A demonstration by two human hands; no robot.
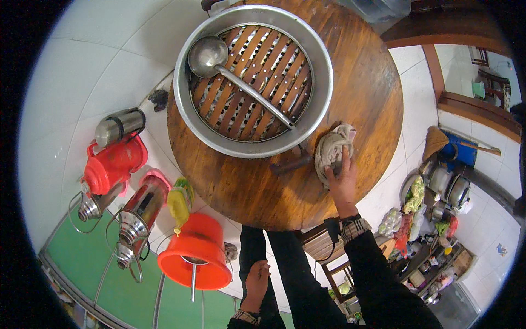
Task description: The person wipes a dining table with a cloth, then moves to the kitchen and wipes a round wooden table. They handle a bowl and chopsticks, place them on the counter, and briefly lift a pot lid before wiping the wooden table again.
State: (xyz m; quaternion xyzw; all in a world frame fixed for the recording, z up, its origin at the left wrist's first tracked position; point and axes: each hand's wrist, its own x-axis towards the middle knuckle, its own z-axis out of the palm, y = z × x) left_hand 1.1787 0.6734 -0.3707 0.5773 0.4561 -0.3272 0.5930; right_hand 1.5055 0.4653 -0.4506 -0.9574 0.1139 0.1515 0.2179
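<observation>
My right hand (343, 187) reaches over a crumpled, greyish cloth rag (328, 150) on the round wooden table (361, 82), its fingers bent around the rag. Left of it stands a large round aluminium pot (181, 103) with a slatted wooden steamer rack (246, 82) inside. Across the rack lies a metal ladle (208, 55), bowl at the upper left, its handle end close to the pot's right wall. A dark pot handle (294, 162) juts out near the rag. My left hand (258, 279) hangs by my thigh, fingers curled, nothing visible in it.
Left on the floor are several thermos flasks (137, 214), a red plastic jug (115, 164), a yellow bottle (179, 201) and an orange bucket (193, 263). A wooden chair (324, 251) stands by the table's near edge. Cluttered shelves with pots (456, 191) line the right.
</observation>
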